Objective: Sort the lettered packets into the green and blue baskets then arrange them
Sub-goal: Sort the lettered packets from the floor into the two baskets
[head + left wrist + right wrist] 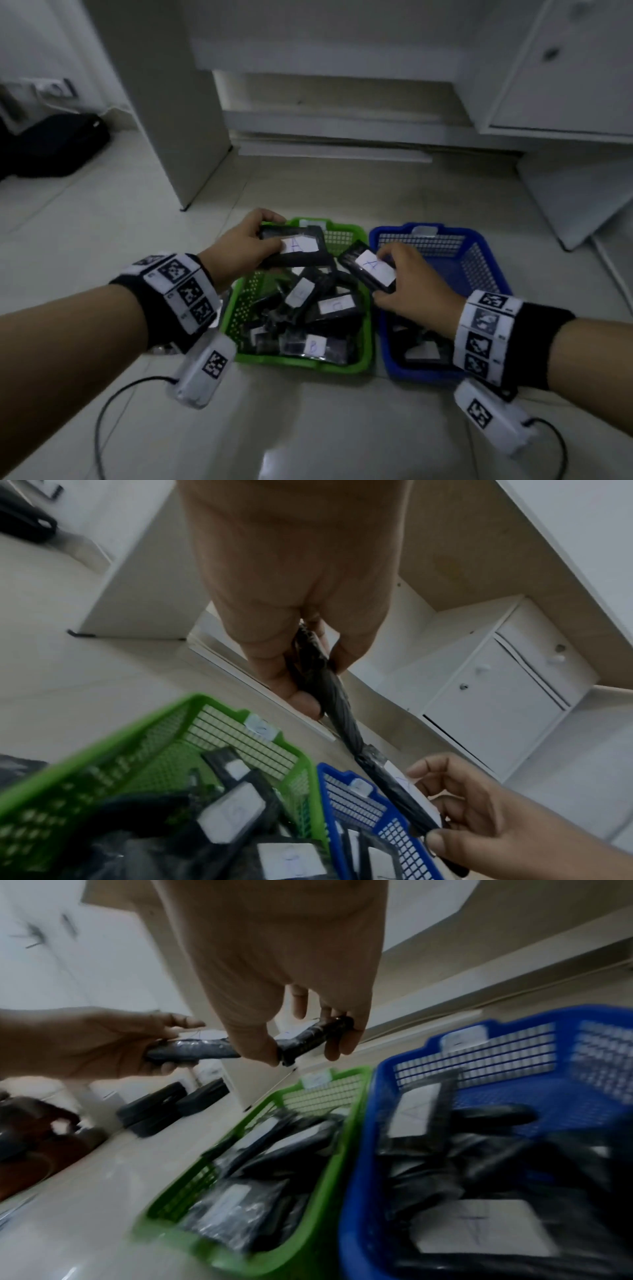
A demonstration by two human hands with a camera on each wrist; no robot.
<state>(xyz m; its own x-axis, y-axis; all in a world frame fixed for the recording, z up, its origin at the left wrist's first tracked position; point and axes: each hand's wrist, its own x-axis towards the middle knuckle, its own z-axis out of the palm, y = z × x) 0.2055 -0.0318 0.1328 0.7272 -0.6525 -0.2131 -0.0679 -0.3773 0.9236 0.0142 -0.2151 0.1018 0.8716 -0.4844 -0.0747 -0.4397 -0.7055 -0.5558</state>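
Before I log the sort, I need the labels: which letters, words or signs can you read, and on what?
"A": label on packet in left hand.
"A": label on packet in right hand.
"B": label on packet at green basket's near edge.
Other packet labels, basket tags: too blurred.
Wristband squares: coded patterns, no text.
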